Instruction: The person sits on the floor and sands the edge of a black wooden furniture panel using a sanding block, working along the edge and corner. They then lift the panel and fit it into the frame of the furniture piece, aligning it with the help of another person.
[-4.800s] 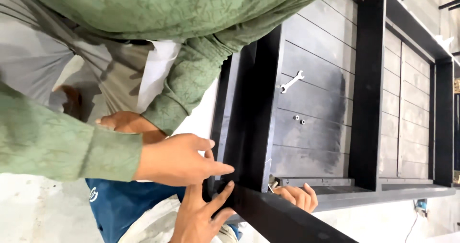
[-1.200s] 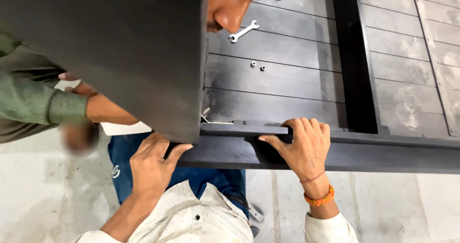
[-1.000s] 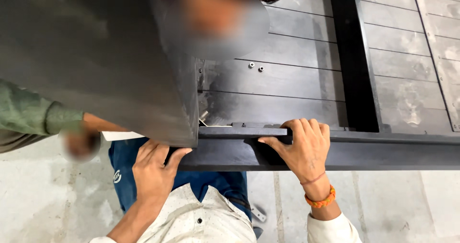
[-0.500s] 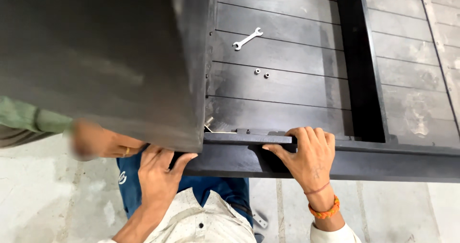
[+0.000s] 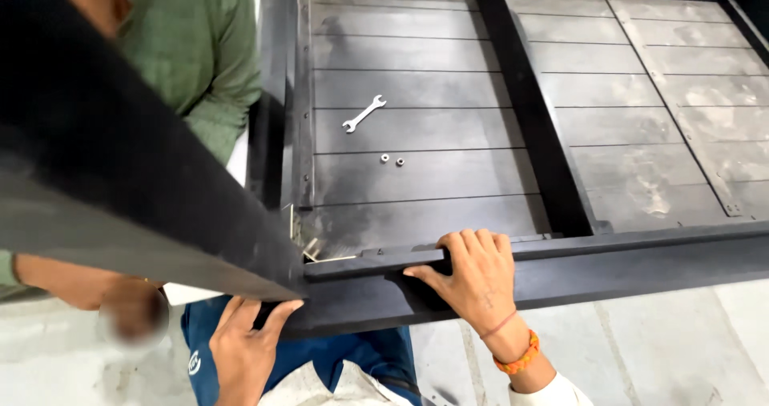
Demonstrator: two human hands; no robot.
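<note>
Black painted metal fills most of the view, and both of the person's hands are on it at the near edge. The left hand (image 5: 244, 346) sits lowest in the frame, palm up against the underside of the dark frame rail (image 5: 625, 266), fingers spread and pressed flat rather than curled round anything. Just above it the corner of a large dark panel (image 5: 120, 174) comes down to meet the rail; the panel slants across the whole left side and hides what lies behind it. The right hand (image 5: 473, 282) is a little farther along the rail, fingers hooked over its top edge and thumb stretched along the front face, so it is gripping the rail itself. An orange bracelet (image 5: 517, 358) and a thin cord circle that wrist. Grey concrete floor (image 5: 665, 342) shows below the rail.

To the left, partly under the panel, another person's forearm (image 5: 56, 278) reaches in, and higher up their green sleeve (image 5: 212, 62) is seen beside the frame's side rail.

Beyond the near rail lie the grey slats (image 5: 416, 182) of the frame's bed. Two small nuts (image 5: 392, 160) rest on one slat, close together, and a silver spanner (image 5: 364, 113) lies loose a slat farther on, angled. A dark cross bar (image 5: 529, 110) runs away over the slats to the far rail.
</note>
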